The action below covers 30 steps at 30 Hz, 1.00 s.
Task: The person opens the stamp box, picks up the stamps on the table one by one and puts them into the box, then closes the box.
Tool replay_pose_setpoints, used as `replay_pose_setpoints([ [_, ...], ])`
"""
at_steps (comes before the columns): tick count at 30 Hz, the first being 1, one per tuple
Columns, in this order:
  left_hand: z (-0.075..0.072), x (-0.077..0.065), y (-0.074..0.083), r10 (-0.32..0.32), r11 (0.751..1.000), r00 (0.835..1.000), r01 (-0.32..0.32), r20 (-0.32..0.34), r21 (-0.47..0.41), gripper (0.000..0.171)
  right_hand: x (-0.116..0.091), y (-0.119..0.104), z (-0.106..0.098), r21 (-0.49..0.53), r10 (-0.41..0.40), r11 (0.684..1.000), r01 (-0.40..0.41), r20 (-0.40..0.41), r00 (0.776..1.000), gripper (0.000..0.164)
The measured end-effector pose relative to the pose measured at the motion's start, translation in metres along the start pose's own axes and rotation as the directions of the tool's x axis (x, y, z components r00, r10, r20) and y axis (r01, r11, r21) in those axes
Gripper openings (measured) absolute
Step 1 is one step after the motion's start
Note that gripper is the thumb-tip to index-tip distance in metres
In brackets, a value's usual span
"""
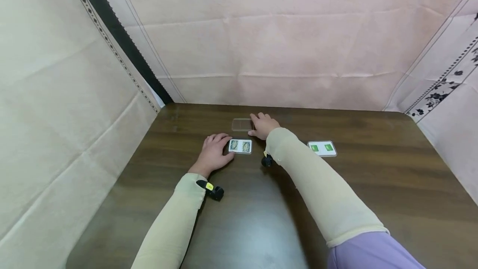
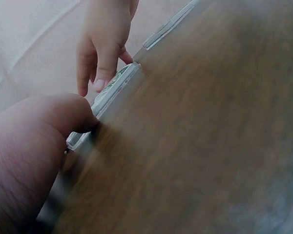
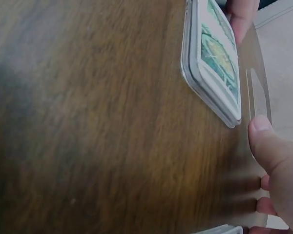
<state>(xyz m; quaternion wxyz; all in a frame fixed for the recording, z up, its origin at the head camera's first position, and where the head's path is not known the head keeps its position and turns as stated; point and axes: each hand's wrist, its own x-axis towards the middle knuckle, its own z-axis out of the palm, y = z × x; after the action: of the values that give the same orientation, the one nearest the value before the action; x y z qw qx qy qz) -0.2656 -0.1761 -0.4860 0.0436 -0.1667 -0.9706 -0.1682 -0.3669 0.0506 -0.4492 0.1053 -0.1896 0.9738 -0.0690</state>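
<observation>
A stack of picture cards (image 1: 240,146), its top card showing two green pictures, lies mid-table in a clear case. My left hand (image 1: 213,153) grips its left end, thumb at the near edge and fingers along the far side; the left wrist view shows that thumb (image 2: 78,117) against the stack's side. Just beyond lies a flat clear plastic lid (image 1: 241,124). My right hand (image 1: 266,126) holds the lid's right end between thumb and fingers. In the right wrist view the thumb (image 3: 260,126) overlaps the lid's edge (image 3: 256,92); the other fingertips reach down by the tabletop.
Another card stack (image 1: 322,148), with two green rectangles on top, lies to the right beside my right forearm. The brown wooden table (image 1: 373,169) ends at a pale cloth backdrop (image 1: 291,53). A wrist camera (image 1: 215,193) sits by the left sleeve cuff.
</observation>
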Motion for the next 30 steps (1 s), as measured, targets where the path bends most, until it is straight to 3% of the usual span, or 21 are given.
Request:
replay_pose_setpoints([
  [4, 0.002, -0.002, 0.001, 0.003, 1.000, 1.000, -0.003, 0.004, -0.004, 0.060, 0.003, -0.002, 0.007, -0.060, 0.015, 0.998, -0.014, 0.020, 1.000, 0.082],
  [12, 0.002, -0.004, 0.002, -0.001, 1.000, 1.000, 0.001, 0.001, -0.009, 0.059, 0.003, -0.009, 0.009, -0.051, 0.031, 0.998, -0.031, 0.010, 0.999, 0.070],
  [22, 0.002, 0.002, 0.003, 0.005, 1.000, 1.000, -0.005, 0.007, -0.013, 0.061, 0.004, -0.001, -0.010, -0.152, -0.092, 0.983, 0.107, 0.102, 0.991, 0.056],
  [30, 0.000, 0.002, 0.002, -0.010, 1.000, 1.000, 0.011, 0.014, -0.021, 0.061, -0.001, 0.002, -0.021, -0.041, -0.142, 0.989, 0.145, 0.075, 0.987, 0.042],
])
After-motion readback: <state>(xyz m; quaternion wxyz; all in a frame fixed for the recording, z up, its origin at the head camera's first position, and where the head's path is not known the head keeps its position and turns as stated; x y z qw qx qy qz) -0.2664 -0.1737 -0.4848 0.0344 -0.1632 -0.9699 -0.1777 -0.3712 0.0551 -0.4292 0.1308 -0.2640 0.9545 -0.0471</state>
